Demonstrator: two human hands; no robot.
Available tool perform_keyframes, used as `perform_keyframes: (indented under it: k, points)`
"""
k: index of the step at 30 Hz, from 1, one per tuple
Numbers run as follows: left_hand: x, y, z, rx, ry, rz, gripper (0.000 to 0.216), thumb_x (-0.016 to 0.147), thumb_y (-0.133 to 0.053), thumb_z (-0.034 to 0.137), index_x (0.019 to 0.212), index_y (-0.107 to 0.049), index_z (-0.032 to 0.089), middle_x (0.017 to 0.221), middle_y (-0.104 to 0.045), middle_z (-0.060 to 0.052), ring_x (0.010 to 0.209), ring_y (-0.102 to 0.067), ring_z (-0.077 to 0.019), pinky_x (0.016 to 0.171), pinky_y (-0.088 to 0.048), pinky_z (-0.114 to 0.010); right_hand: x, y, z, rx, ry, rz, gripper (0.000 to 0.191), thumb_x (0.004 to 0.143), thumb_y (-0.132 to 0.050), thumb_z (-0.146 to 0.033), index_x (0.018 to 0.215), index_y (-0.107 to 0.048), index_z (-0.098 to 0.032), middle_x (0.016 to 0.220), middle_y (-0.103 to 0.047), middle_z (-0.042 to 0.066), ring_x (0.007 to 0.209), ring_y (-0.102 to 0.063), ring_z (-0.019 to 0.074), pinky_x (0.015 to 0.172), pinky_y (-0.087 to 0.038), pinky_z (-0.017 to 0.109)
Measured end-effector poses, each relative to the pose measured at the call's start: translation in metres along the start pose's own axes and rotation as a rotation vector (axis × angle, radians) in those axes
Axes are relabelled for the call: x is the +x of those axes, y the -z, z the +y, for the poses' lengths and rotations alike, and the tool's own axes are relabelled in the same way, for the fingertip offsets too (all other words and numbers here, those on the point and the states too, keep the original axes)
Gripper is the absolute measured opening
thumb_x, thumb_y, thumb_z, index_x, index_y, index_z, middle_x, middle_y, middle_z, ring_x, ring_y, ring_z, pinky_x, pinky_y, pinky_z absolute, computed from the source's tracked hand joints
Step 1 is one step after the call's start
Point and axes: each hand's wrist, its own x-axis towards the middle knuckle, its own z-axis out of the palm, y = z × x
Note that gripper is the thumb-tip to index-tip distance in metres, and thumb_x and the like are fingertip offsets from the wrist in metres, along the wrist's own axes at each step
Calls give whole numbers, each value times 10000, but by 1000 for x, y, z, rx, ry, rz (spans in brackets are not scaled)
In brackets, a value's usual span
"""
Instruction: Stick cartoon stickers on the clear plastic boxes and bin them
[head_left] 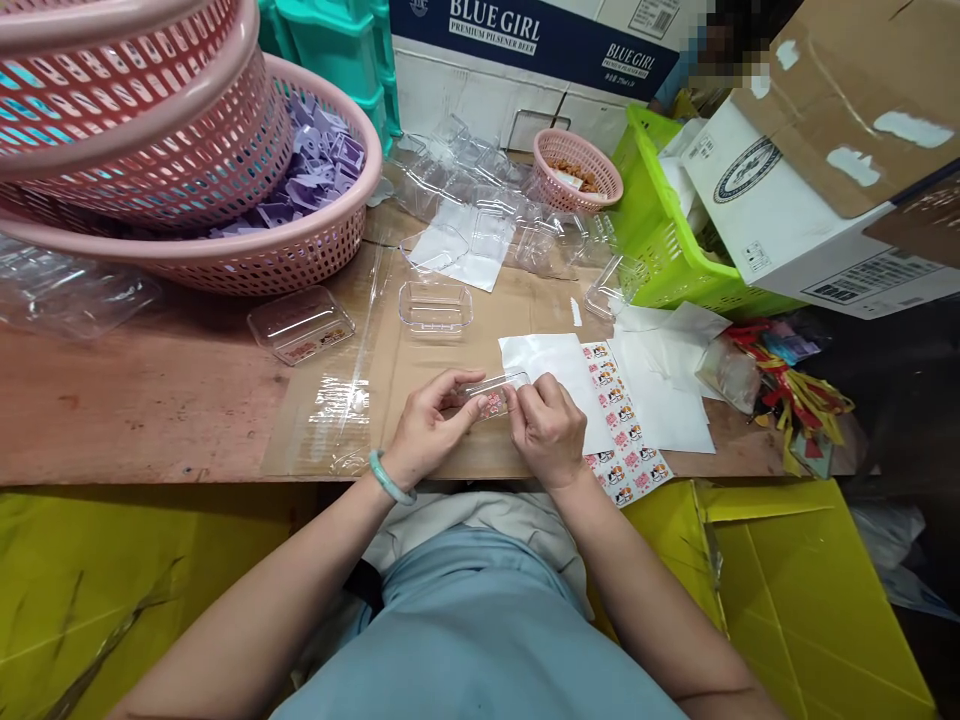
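Between my two hands is a clear plastic lid (pixel 493 392) with a pink sticker on it. My left hand (pixel 435 420) grips its left end between thumb and fingers. At its right end my right hand (pixel 550 425) is closed, thumb and fingertips pressed at the corner by the sticker. Just right of that hand lies a sheet of cat and pink stickers (pixel 624 425), partly under white backing paper (pixel 555 375). Beyond my hands a clear open plastic box (pixel 436 306) stands on the cardboard. Another clear piece with stickers (pixel 301 325) lies to the left.
Stacked pink baskets (pixel 255 270) stand at the left, the lower one holding purple parts (pixel 319 150). Clear plastic shells (pixel 465 165) pile up at the back, near a small pink basket (pixel 577 150). A green crate (pixel 675 250) and carton (pixel 817 235) bound the right.
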Motion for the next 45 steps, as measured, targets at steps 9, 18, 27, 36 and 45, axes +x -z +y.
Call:
perform_keyframes:
  k: [9,18,27,36,45]
  points:
    - [0,0,-1,-53,28,-13,389,821,-659,416,1109,-622,157,1188,-667,-111,976,-684,-210,859,-568,-345,1,-2,2,810,-645,-75,622,808,-633,-524,1285,-379,-215,1059,-632,79,808,-630,172,697,-514,295]
    - [-34,14,-2,42,-165,120,262,890,-593,316,1126,-610,203,1300,-608,-128,1234,-568,-246,1040,-483,-435,4,-1,-12,1129,-502,-249,501,862,-615,-449,1298,-533,-218,1220,-666,87,1123,-627,226,962,-490,360]
    - [-34,130,-14,693,-504,454,338,855,-603,159,1181,-570,240,1287,-597,-94,1305,-487,-268,1122,-361,-543,61,-48,-68,727,149,-125,297,950,-437,-198,1157,-650,-191,1101,-704,104,1047,-628,218,960,-490,372]
    - [-21,93,-7,991,-647,525,404,816,-634,120,1201,-561,218,1357,-531,-145,1352,-398,-320,1106,-344,-558,106,-53,-17,447,-229,9,569,861,-615,-407,1342,-460,-146,1206,-570,166,1111,-552,286,953,-478,450]
    - [14,9,10,157,-160,84,250,876,-584,305,1081,-636,172,1150,-653,-111,1091,-619,-216,941,-512,-364,27,-8,40,269,-129,-178,655,855,-606,-465,1411,-411,-179,1422,-479,173,1368,-383,341,1121,-316,567]
